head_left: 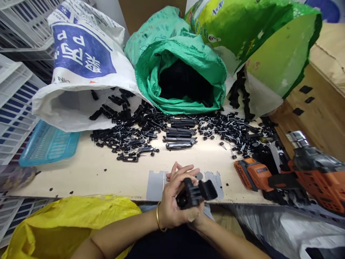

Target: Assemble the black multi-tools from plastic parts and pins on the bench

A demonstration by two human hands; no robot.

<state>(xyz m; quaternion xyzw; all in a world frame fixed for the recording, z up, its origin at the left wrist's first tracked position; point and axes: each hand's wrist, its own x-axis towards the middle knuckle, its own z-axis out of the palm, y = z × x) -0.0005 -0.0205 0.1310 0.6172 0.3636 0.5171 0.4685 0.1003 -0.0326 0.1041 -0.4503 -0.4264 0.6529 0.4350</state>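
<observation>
My left hand (172, 201), with a gold bangle on the wrist, is wrapped around a black plastic part (195, 193) at the near edge of the table (94, 172). My right hand (183, 169) lies behind and under it, fingers together against the same part; only its fingertips and wrist show. Beyond the hands, several long black pieces (179, 138) lie stacked in rows, amid a wide scatter of small black parts with metal pins (229, 129).
Three open woven sacks stand at the back: white and blue (81, 64), green (183, 68), and yellow-green (264, 46). An orange cordless drill (280, 176) lies at the right. A blue basket (47, 145) sits at the left, a yellow bag (61, 226) near me, grey metal plates (155, 185) by my hands.
</observation>
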